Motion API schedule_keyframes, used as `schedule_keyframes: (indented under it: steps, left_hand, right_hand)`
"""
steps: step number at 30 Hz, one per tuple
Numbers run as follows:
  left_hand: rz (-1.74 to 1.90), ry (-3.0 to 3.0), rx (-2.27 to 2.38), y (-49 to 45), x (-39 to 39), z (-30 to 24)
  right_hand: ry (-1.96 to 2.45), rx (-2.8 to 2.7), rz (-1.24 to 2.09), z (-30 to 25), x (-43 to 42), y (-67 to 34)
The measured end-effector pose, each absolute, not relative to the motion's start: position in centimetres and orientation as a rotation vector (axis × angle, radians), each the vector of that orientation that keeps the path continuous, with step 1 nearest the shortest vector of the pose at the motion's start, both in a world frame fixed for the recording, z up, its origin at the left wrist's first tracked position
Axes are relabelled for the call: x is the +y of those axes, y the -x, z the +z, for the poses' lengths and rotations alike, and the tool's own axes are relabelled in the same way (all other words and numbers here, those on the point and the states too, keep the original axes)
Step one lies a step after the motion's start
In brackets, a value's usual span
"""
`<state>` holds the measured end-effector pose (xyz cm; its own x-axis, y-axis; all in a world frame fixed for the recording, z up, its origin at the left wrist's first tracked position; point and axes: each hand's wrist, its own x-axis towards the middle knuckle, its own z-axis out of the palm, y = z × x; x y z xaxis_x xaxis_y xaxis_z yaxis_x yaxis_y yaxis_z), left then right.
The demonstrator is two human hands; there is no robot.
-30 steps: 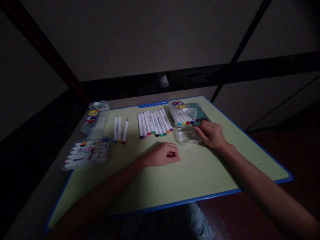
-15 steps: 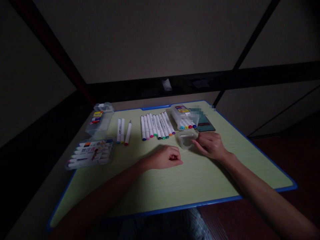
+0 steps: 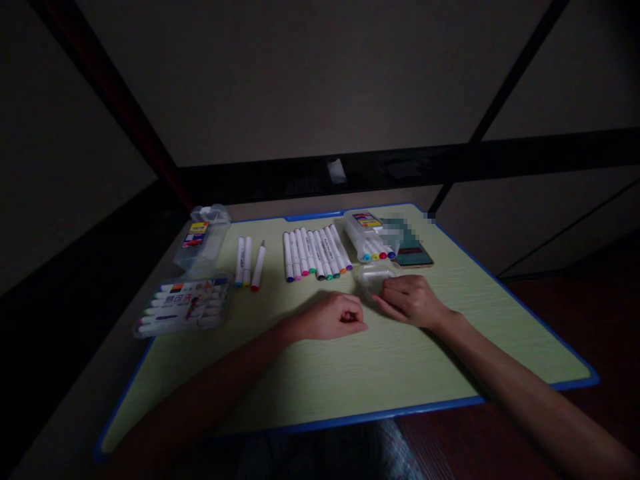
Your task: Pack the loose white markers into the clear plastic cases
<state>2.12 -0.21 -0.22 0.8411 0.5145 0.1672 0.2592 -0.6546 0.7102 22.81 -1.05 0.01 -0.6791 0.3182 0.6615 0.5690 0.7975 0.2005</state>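
Observation:
My left hand [image 3: 333, 316] rests on the table in a loose fist, with nothing showing in its curl. To its right, my right hand [image 3: 407, 300] is closed, knuckles up, over the near right corner of a clear plastic lid [image 3: 371, 279]. Its fingertips are hidden, so I cannot tell whether they grip the lid. Just behind lies a clear marker case [image 3: 357, 241] with several markers inside, their coloured ends toward me. Left of that case, a row of white markers [image 3: 315, 253] with coloured ends lies side by side.
Further left lie two capped markers [image 3: 243, 261] and an uncapped red-ended marker [image 3: 259, 265]. An open clear case [image 3: 201, 239] stands at the back left, a filled marker case [image 3: 184, 305] before it. A phone [image 3: 413, 248] lies back right. The table [image 3: 320, 387] has a blue rim.
My right hand has moved a little left and toward me, now covering more of the clear lid's near corner. My left hand stays in place. The view has shifted slightly.

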Motion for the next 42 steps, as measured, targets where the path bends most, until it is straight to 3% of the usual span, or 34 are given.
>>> schedule_keyframes:
  steps: [11,17,22,27,33,42]
  left_hand:
    - [0.628,-2.573,0.614,-1.9,-0.4,-0.5]
    - [0.992,-2.723,0.904,-2.0,-0.2,-0.8]
    - [0.968,-2.751,1.233,-1.1,0.9,-0.5]
    - [1.082,-2.490,1.664,0.8,3.9,-0.9]
    - [1.269,-1.791,1.809,2.6,7.0,-1.9]
    - [1.182,-1.875,2.015,3.0,7.2,-2.1]
  right_hand:
    - [0.705,-2.344,-0.518,-0.2,-0.9,-23.2]
    - [0.710,-2.335,-0.508,-0.2,-0.8,-23.2]
    - [0.726,-2.336,-0.499,-0.1,-0.8,-23.4]
    - [0.741,-2.335,-0.492,-0.2,-0.8,-23.6]
    - [0.744,-2.333,-0.474,-0.2,-0.7,-23.7]
    - [0.762,-2.340,-0.461,-0.2,-0.6,-23.8]
